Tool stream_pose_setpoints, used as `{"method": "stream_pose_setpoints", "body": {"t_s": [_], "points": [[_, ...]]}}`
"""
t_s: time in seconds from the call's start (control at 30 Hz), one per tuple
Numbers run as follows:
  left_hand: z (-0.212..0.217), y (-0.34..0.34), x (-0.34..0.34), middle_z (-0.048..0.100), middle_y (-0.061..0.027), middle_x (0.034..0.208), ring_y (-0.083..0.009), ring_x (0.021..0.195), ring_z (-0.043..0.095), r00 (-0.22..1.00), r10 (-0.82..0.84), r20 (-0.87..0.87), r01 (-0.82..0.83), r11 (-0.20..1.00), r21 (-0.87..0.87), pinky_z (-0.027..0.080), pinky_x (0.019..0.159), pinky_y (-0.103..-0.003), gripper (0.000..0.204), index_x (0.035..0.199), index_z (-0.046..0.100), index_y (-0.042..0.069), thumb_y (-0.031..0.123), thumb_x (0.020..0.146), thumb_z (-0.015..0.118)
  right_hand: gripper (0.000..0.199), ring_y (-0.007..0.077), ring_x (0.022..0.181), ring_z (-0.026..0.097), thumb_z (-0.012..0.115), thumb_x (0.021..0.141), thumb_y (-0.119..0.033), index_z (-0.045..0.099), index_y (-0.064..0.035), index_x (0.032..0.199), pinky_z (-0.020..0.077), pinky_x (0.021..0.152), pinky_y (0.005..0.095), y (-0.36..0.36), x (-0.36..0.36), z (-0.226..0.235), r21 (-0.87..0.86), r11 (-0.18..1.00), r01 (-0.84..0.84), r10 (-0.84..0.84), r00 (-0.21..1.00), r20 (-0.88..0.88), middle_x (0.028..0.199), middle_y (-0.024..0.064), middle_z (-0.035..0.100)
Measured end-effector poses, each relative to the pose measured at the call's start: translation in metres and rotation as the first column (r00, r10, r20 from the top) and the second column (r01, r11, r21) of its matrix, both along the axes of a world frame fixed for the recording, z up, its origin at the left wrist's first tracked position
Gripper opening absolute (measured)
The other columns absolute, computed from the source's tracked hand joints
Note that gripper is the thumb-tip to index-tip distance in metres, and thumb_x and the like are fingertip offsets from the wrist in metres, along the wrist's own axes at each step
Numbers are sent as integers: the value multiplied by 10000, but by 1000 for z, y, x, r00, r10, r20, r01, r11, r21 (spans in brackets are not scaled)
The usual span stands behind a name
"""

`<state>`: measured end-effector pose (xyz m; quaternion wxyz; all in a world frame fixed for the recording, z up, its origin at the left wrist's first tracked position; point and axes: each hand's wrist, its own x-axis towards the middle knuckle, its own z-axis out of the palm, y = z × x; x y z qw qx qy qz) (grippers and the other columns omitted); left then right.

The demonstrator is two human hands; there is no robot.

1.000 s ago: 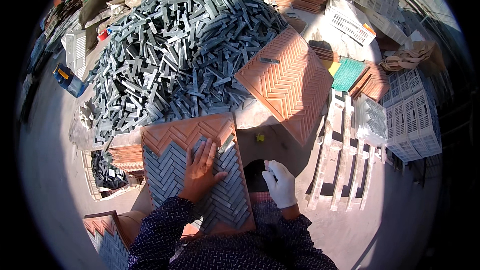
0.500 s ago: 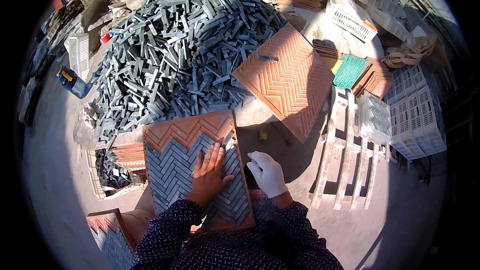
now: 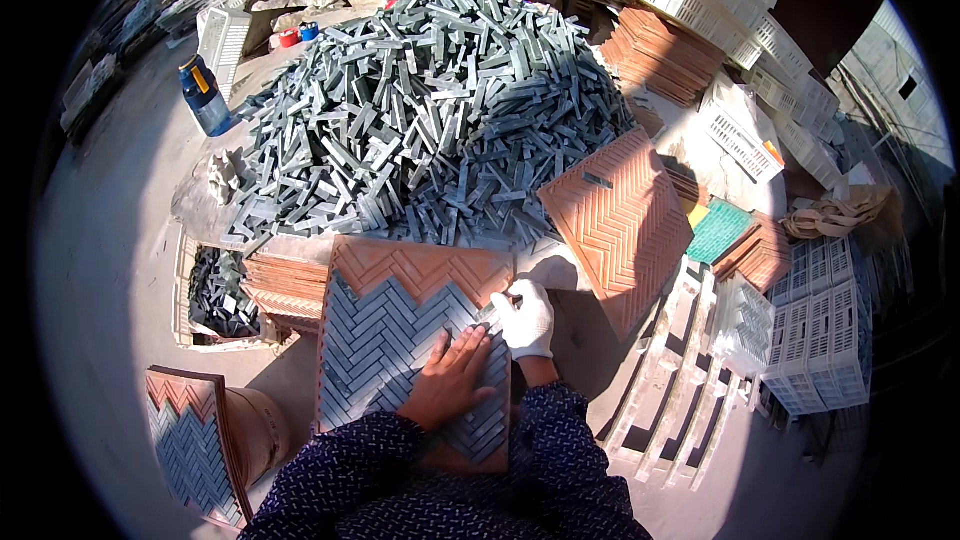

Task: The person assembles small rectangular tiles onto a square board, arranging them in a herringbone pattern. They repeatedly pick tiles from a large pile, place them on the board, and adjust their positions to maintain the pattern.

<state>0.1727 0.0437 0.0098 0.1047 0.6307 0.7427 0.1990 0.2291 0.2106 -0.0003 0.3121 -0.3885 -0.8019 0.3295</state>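
In front of me lies a terracotta-coloured mould tray [image 3: 430, 258] with a zigzag ridged pattern. Grey strip tiles [image 3: 372, 340] fill most of it in a herringbone layout; the ridged far end is bare. My left hand [image 3: 452, 377], ungloved, lies flat on the tiles right of the middle, fingers stretched out. At the tray's right edge, just beyond those fingertips, is my right hand [image 3: 528, 322] in a white glove. Its fingers are pinched together over the edge tiles, and what they hold, if anything, is hidden.
Beyond the tray rises a large heap of loose grey strips [image 3: 400, 120]. An unfilled mould tray [image 3: 625, 225] leans at its right, near a wooden pallet [image 3: 660, 380] and stacked white crates [image 3: 820, 340]. Filled trays [image 3: 190, 440] stand lower left; a blue bottle [image 3: 205, 100] stands farther off.
My right hand has moved left onto the tray's right edge. My left hand has slid slightly nearer to me on the tiles. The whole view has shifted.
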Motion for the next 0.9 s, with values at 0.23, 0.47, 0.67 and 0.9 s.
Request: {"method": "stream_pose_setpoints", "body": {"t_s": [0.23, 0.47, 0.67, 0.9], "points": [[-6, -15, -15, 566, -153, 1141, -278, 1052, 553, 738, 161, 655, -448, 843, 297, 423, 937, -360, 419, 1222, 492, -13, 134, 849, 612, 122, 105, 714, 589, 674, 760, 5, 590, -13, 846, 480, 643, 246, -14, 31, 36, -309, 919, -244, 95, 900, -426, 782, 43, 619], [23, -11, -19, 601, -73, 1093, -121, 940, 566, -85, -203, 975, -398, 904, 154, 470, 850, -257, 354, 1263, 481, -4, 37, 915, 533, 205, 238, 819, 640, 726, 649, 76, 611, -20, 789, 523, 730, 321, -50, 61, 63, 192, 897, -398, 440, 839, -319, 842, 116, 649], [24, -12, -18, 631, -24, 1034, -71, 882, 552, 2, -185, 983, -399, 901, 171, 458, 808, -228, 261, 1156, 590, 8, 13, 897, 556, 190, 249, 834, 644, 696, 733, 39, 641, -34, 900, 529, 717, 322, -67, 74, 68, 255, 852, -458, 507, 843, -182, 923, 121, 652], [33, -13, -22, 631, -5, 981, -58, 866, 545, -43, -197, 979, -386, 907, 166, 444, 805, -215, 251, 1144, 597, 12, 14, 895, 559, 258, 254, 839, 646, 669, 758, 40, 627, -43, 999, 533, 727, 313, -70, 74, 68, 194, 838, -510, 545, 803, -240, 971, 128, 649]]}}
